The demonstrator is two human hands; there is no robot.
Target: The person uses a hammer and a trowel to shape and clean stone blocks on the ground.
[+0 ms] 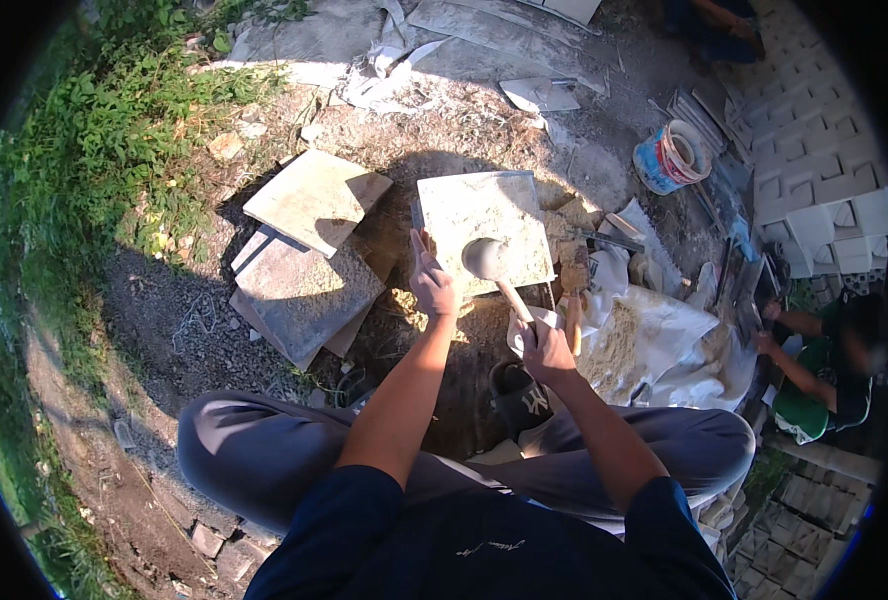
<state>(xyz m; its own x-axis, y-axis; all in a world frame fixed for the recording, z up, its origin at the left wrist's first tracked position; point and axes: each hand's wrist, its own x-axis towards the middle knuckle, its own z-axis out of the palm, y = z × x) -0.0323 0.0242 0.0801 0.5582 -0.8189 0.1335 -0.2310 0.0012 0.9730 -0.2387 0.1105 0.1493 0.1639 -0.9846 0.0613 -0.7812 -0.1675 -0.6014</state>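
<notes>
Both forearms came up from the lower edge, over the bent knees in grey trousers [264, 450]. Right hand [547, 350] was closed around the wooden handle of a mallet [499, 270], and the handle pointed up and left from the fist, so the pale rounded head rested on the square stone tile [484, 225]. Left hand [432, 282] lay just left of the mallet head, fingers stretched and together, pressing on the lower left edge of that tile without gripping it. Further left of this hand, other slabs [309, 270] were stacked on the soil.
</notes>
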